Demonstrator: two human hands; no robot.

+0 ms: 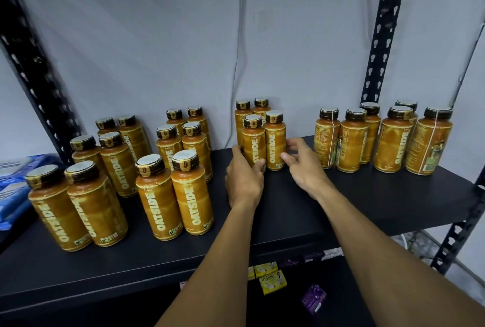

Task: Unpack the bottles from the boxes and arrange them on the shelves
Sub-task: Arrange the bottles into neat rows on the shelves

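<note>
Reads as moderately bright, under soft, diffuse light from above and ahead. Pale sheen across the grey wall (157, 37), fading toward the corners. Dull highlights on the bottle caps (149, 162); faint, soft-edged shadows on the black shelf (288, 221) behind the bottles (157, 203). Much dimmer underneath. Strong wide-angle bending at the edges, with the black uprights (380, 30) leaning inward and the outer bottles tilting. Smeared by blur at far left, over the blue packs (13, 187); sharper toward the centre.

Blue packs (10, 185) cut by left edge; rear bottles (261, 106) half hidden.
</note>
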